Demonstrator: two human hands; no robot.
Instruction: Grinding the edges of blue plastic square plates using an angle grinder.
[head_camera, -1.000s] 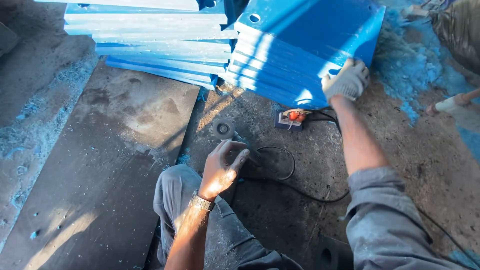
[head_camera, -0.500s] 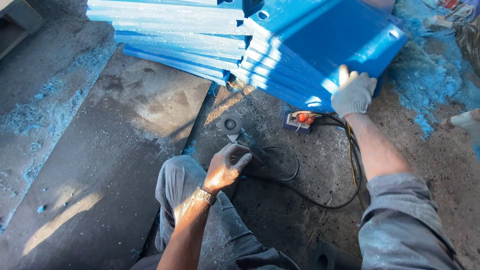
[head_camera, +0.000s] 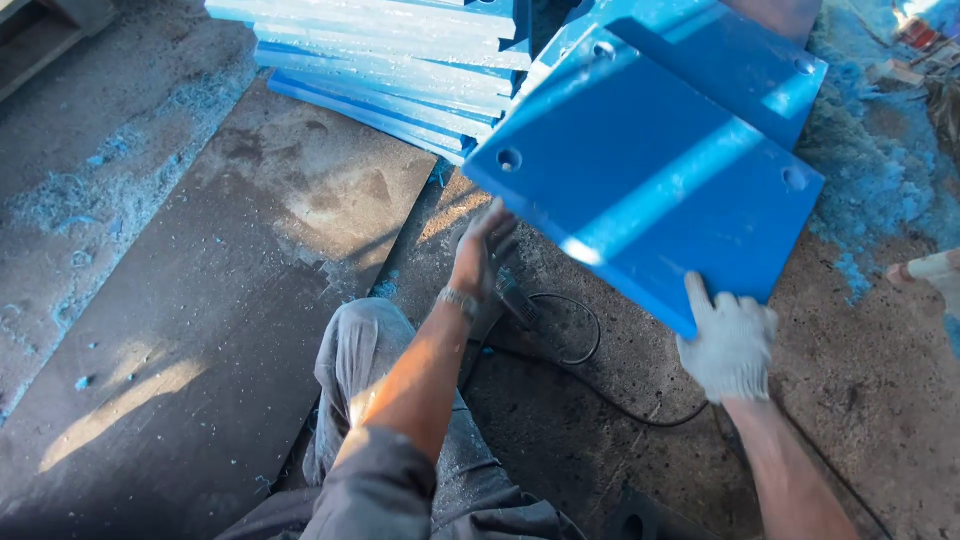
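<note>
Change: half a second ago the right hand lay on the edge of the leaning stack; now it has one blue plastic panel (head_camera: 650, 170) lifted clear and tilted over the floor. The left hand has come up off the cable toward the panel's near corner.
Right hand (head_camera: 730, 340): in a white work glove, closed on the panel's lower corner, thumb on the top face, fingers underneath.
Left hand (head_camera: 480, 255): bare, a metal watch (head_camera: 458, 300) at the wrist, fingers spread loosely just under the panel's left corner; whether it touches the panel cannot be told.
Panel: flat, square, with round holes near its corners, rising up and away from the right grip.
Beyond the grip: more blue panels (head_camera: 760, 60) lean behind the held one; a flat stack of blue boards (head_camera: 390, 60) lies past the left hand.
Below the left hand: a black cable (head_camera: 570, 345) loops on the floor.
Surface: dark, gritty steel plates (head_camera: 200, 300), sunlit in patches, with blue shavings (head_camera: 880, 180) heaped right of the panel.
Far right: another person's gloved hand (head_camera: 930, 272) at the frame edge.
</note>
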